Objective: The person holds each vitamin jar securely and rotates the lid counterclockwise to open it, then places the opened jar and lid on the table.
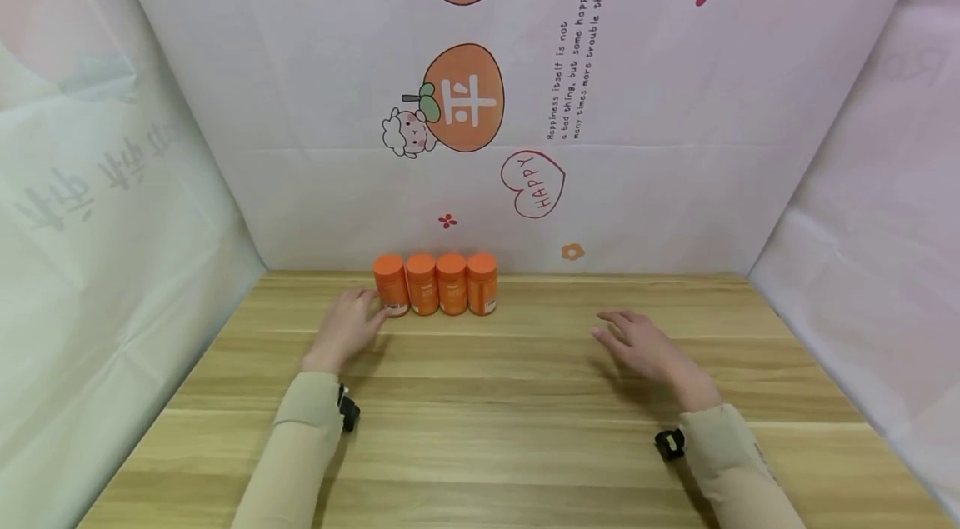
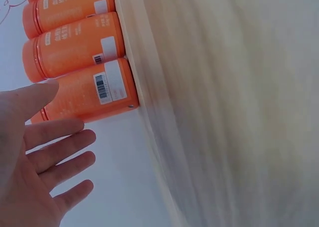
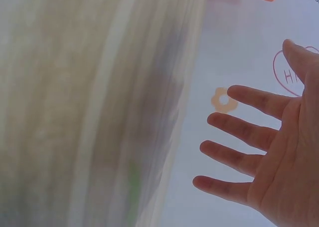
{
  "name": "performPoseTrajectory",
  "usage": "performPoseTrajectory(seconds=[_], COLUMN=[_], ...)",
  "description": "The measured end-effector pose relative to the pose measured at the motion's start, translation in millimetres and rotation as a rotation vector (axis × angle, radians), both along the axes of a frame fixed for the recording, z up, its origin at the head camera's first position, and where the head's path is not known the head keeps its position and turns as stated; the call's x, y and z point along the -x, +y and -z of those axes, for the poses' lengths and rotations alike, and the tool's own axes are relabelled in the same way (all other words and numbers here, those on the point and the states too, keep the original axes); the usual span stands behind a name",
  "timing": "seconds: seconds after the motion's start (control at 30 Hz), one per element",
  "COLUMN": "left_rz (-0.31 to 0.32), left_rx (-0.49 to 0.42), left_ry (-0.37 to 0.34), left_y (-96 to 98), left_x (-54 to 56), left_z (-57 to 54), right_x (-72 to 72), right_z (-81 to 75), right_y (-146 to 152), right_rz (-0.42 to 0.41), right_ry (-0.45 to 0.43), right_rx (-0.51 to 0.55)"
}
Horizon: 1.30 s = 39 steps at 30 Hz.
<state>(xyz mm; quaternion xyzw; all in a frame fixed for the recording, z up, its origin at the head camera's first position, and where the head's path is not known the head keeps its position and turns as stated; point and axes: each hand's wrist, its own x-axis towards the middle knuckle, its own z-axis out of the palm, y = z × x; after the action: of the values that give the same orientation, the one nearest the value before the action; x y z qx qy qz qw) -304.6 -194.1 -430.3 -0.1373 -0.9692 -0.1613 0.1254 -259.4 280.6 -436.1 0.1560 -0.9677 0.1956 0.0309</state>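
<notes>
Several orange bottles with orange lids stand upright side by side in a row at the back of the table. At the row's left end, the leftmost bottle leans slightly; the left wrist view shows its white label with a barcode. My left hand is right beside this bottle, thumb and fingers spread and fairly straight, with the thumb tip overlapping the bottle in both views. Well to the right of the row, my right hand hovers with its fingers extended and apart, holding nothing.
The wood-grain table ends at a white back sheet printed with cartoon fruit, a heart and flowers. White sheets also hang on the left and right. Each wrist wears a small black camera.
</notes>
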Motion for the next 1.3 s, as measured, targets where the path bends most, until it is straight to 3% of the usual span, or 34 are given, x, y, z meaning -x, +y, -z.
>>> performPoseTrajectory(seconds=[0.33,0.63,0.93,1.3], left_rz=[-0.026,-0.057,-0.046,-0.014], left_rx=[-0.017,-0.099,-0.281,-0.522], left_ry=[-0.065,-0.158,-0.238,-0.242], left_y=[-3.0,-3.6,0.1,7.0], left_x=[12.8,22.8,32.4,44.6], left_z=[4.0,9.5,13.1,24.6], right_x=[-1.6,-2.2,-4.4,-4.6], right_z=[0.6,0.1,-0.4,1.9], right_y=[9,15,20,26], right_rz=[0.020,0.027,0.039,0.034], right_ry=[0.004,0.009,-0.015,-0.019], right_rx=[-0.012,-0.018,-0.016,-0.006])
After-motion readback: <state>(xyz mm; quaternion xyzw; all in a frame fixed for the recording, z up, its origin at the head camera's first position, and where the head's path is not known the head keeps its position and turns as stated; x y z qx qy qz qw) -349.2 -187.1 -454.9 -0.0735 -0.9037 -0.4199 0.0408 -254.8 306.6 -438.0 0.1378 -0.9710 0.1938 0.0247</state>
